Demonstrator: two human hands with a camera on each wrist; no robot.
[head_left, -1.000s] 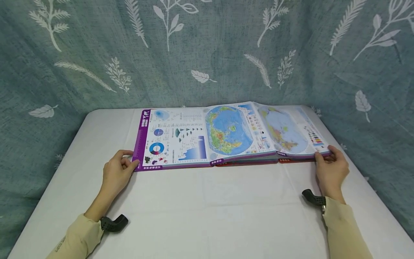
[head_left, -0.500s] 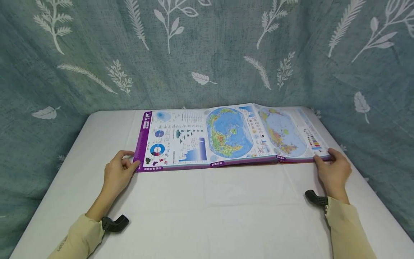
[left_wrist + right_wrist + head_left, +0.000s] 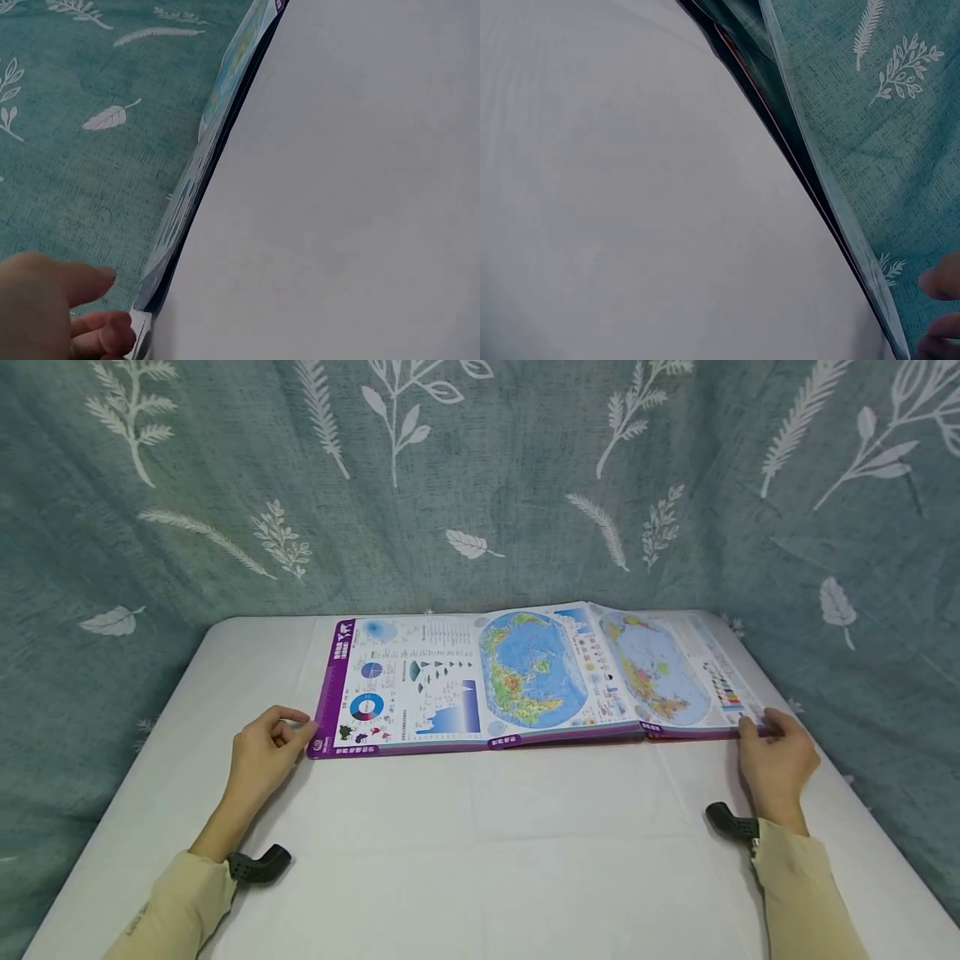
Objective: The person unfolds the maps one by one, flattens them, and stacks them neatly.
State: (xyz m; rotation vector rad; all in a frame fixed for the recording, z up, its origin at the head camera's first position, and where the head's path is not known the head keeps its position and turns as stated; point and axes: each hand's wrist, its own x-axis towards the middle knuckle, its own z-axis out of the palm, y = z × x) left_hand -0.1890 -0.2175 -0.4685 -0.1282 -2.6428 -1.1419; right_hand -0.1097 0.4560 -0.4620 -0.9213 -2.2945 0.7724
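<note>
A folded world map (image 3: 408, 689) with a purple left border lies opened out along the far part of the table, its right panels bulging up slightly. My left hand (image 3: 266, 752) is beside its near left corner, fingers loosely bent. In the left wrist view the thumb (image 3: 94, 283) stands apart from the fingers, close to the map's edge (image 3: 202, 172). At the near right corner is my right hand (image 3: 780, 768), thumb and fingers spread apart. The right wrist view has the thumb (image 3: 941, 277) off the map's edge (image 3: 840, 225); contact by the other fingers is hard to tell.
The table (image 3: 495, 860) is covered with a white cloth. A green curtain (image 3: 465, 485) with white leaf prints hangs behind and at both sides. Black curved camera mounts (image 3: 261, 864) sit on the wrists.
The left thumb has come off the map's corner, uncovering a small mark there, and the hand has drawn slightly left. The right thumb has lifted off its corner. The right panels have settled lower.
</note>
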